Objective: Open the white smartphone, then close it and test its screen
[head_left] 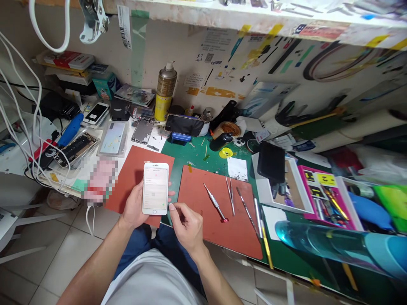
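A white smartphone (155, 190) with a lit screen and a round home button lies face up in my left hand (135, 205). My left fingers wrap behind it, and their tips show past its right edge. Close to the phone's lower right corner is my right hand (187, 224), its fingers curled in and its thumb pointing up toward the edge. I see nothing held in it, and cannot tell whether the thumb touches the phone. On the brown mat (203, 228) to the right lie a screwdriver (216, 202), tweezers (230, 195) and a thin metal tool (248, 212).
Another brown mat (127, 182) lies under the phone. Several phones and parts crowd the left, including a silver phone (112, 137). A spray can (165, 91) stands at the back. At right are a pink tool box (327, 197) and a blue bottle (327, 245) over the edge.
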The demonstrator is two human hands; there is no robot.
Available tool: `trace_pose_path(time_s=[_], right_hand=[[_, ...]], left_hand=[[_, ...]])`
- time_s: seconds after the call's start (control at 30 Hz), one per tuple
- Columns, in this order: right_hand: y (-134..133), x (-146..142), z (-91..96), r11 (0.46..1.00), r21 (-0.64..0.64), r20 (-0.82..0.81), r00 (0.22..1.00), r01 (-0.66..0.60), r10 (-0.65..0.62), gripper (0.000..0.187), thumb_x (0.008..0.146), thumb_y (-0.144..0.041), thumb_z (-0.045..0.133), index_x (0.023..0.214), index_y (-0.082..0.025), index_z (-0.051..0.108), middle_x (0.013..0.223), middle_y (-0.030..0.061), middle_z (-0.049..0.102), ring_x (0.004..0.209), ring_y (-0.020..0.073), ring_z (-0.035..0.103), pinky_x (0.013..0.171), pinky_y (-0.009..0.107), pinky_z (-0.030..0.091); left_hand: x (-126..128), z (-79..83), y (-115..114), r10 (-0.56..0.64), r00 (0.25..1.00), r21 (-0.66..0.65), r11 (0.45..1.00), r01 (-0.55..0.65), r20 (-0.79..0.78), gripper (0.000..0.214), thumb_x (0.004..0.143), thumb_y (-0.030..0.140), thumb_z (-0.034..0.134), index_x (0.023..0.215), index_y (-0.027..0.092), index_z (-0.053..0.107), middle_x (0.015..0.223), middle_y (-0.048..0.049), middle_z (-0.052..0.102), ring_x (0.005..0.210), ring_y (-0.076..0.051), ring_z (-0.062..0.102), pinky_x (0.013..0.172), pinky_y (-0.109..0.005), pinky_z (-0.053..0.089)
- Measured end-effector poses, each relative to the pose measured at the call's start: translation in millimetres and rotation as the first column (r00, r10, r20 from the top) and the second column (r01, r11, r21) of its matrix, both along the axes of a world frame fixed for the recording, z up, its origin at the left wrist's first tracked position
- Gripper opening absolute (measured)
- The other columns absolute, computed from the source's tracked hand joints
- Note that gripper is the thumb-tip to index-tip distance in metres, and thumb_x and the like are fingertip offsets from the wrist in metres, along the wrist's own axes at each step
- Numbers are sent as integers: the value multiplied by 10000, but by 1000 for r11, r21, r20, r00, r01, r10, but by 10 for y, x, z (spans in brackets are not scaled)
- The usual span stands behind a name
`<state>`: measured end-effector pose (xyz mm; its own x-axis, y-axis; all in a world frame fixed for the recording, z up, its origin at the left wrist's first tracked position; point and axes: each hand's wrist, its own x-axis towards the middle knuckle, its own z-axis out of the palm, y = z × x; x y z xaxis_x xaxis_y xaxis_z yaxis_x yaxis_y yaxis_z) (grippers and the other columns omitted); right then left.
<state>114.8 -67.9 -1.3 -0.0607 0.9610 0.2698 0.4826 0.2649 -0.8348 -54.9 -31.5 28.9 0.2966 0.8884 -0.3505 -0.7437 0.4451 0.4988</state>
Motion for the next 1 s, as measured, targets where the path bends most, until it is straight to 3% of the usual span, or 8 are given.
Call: trace_pose_path(time_s=[0.47,0.57,0.63,0.7,0.8,0.87,1.0], right_hand=[[-17,-16,-16,999,-19,4,1000,-28,28,226,979,-322,568,808,-188,628,591,-45,496,523,91,410,546,238,334],[-39,-34,34,999,-35,-20,1000,-9,9,192,984,-348,556,945,-185,650,660,-25,540,553,102,451,545,234,373],[-76,-76,78,993,-116,-98,995,-2,-9,239,983,-381,560,1100,-186,636,745,-1,584,592,112,498,544,232,410],[-121,-145,116,959,-279,-258,966,-56,-19,329,970,-424,585,1212,-201,597,807,11,614,626,121,538,548,233,446],[-169,-275,136,849,-470,-508,860,-242,-37,410,928,-475,646,1245,-226,570,853,14,654,645,130,569,555,245,477],[-174,-347,124,807,-504,-591,805,-308,-62,423,895,-485,690,1214,-232,574,913,28,692,678,140,600,587,259,503],[-149,-402,83,782,-526,-646,755,-335,-111,386,863,-479,734,1118,-231,583,880,17,706,694,147,628,597,259,507]], left_hand=[[-13,-40,-20,-6,1000,4,1000,6,5,553,1028,465,406,1429,126,579,1400,-180,633,1241,-381,636,1037,-518,503],[-12,-27,-23,0,1000,13,1000,0,15,548,1028,458,410,1426,122,580,1397,-181,635,1239,-377,639,1051,-514,493],[-10,-12,-22,9,1000,15,1000,-9,16,552,1026,453,410,1422,108,581,1396,-189,633,1232,-375,644,1052,-506,493],[-7,0,-19,20,1000,14,1000,-20,16,558,1024,449,412,1430,100,570,1395,-195,632,1225,-376,649,1044,-504,500],[-3,5,-17,42,999,18,999,-43,28,563,1023,438,422,1486,132,515,1388,-185,640,1222,-372,652,1032,-511,507],[-1,0,-19,51,998,21,998,-52,36,570,1023,434,429,1522,163,472,1386,-173,645,1222,-367,654,1028,-512,510],[-3,-14,-31,48,998,14,999,-49,32,582,1022,453,422,1532,175,457,1389,-171,644,1217,-370,656,1013,-512,518]])
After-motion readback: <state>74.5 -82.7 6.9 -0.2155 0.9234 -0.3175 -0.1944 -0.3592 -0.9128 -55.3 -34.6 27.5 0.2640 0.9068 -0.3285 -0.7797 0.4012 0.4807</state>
